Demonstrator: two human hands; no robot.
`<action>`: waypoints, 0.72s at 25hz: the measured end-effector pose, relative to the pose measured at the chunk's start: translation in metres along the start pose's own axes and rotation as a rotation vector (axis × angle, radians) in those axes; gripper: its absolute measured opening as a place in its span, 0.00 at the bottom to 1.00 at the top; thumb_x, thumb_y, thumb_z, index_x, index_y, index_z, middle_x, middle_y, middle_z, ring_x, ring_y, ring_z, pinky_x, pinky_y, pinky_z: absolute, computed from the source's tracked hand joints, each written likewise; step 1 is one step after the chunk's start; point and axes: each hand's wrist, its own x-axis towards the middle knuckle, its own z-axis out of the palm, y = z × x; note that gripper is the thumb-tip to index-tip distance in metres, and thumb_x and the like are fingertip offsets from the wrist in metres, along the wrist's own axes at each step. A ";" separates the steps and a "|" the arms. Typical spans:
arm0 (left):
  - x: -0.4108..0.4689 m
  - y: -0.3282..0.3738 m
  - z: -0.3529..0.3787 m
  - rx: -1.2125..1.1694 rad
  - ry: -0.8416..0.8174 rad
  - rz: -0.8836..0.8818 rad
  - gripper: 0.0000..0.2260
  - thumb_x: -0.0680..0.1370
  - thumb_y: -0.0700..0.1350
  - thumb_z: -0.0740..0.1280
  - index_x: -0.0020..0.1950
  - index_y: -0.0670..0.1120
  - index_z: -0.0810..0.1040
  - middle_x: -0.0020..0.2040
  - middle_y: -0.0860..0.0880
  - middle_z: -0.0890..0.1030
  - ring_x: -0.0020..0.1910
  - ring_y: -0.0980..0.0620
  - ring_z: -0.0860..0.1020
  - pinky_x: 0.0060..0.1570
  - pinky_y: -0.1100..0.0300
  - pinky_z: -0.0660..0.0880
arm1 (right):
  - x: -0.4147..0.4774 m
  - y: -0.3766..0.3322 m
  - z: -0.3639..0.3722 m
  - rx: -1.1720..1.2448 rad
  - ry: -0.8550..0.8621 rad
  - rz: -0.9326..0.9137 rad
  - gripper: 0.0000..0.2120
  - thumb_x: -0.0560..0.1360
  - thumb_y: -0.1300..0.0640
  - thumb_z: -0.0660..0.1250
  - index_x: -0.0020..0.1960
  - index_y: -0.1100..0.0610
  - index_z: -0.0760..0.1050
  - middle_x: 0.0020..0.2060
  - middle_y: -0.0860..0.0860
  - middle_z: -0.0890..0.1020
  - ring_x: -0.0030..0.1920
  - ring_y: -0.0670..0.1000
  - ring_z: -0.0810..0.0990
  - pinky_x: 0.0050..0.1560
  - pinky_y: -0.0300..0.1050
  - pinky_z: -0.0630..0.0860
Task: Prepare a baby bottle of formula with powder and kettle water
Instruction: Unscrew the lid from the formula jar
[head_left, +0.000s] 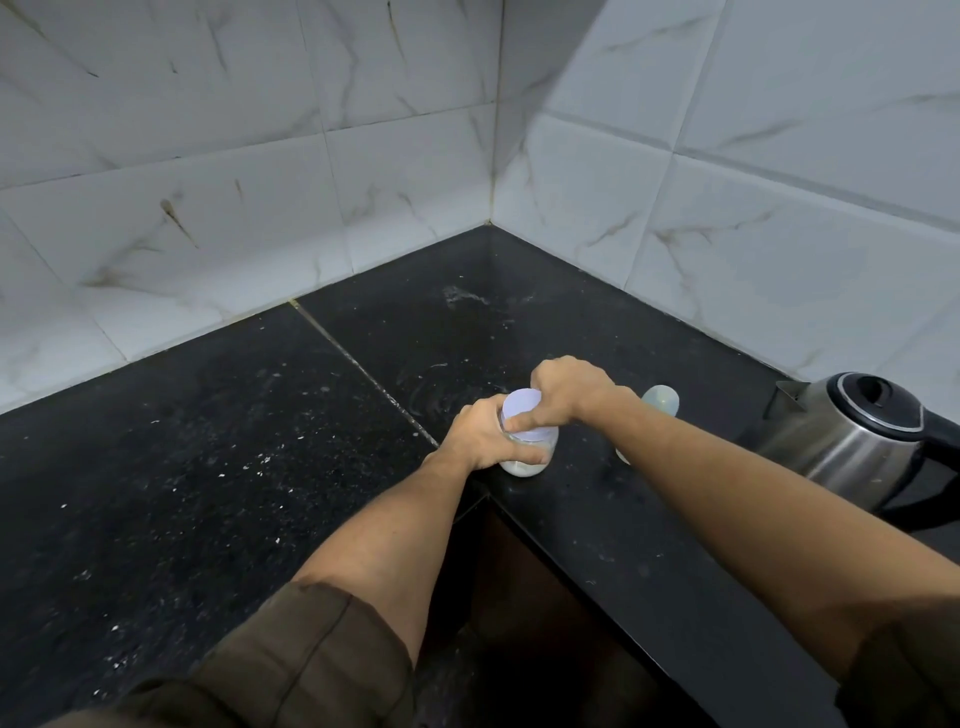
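Note:
A clear jar of white powder (527, 466) stands on the black counter (218, 467) near its inner corner. My left hand (480, 436) grips the jar's body. My right hand (563, 392) grips its pale lilac lid (522, 408) from above, thumb across the lid's front. Just behind my right forearm stands a translucent baby bottle (661, 399), partly hidden by the arm. A steel kettle (852, 441) with a black lid and handle sits at the right edge.
White marbled wall tiles (363, 156) meet in a corner behind the counter. White specks and smears lie scattered on the black surface. The counter's inner edge drops to a dark gap (519, 597) between my arms.

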 end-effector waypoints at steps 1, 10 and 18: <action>0.000 0.000 0.000 0.011 -0.004 0.001 0.33 0.55 0.60 0.83 0.58 0.58 0.80 0.48 0.58 0.85 0.52 0.57 0.81 0.56 0.53 0.80 | -0.001 -0.001 0.000 0.026 -0.007 -0.034 0.30 0.65 0.33 0.77 0.57 0.53 0.81 0.48 0.49 0.83 0.49 0.54 0.82 0.47 0.50 0.81; 0.004 -0.001 -0.001 0.026 -0.017 -0.001 0.32 0.54 0.62 0.82 0.55 0.57 0.79 0.47 0.57 0.84 0.52 0.55 0.81 0.55 0.51 0.81 | -0.001 -0.007 -0.004 0.041 -0.099 -0.083 0.44 0.67 0.40 0.77 0.79 0.51 0.66 0.69 0.51 0.72 0.66 0.57 0.76 0.62 0.55 0.79; 0.002 -0.002 -0.002 0.008 -0.011 -0.001 0.33 0.53 0.62 0.82 0.55 0.57 0.80 0.48 0.57 0.85 0.52 0.56 0.82 0.55 0.52 0.81 | -0.001 -0.005 -0.010 -0.012 -0.160 -0.229 0.31 0.66 0.59 0.79 0.68 0.46 0.78 0.59 0.49 0.78 0.61 0.57 0.79 0.57 0.56 0.82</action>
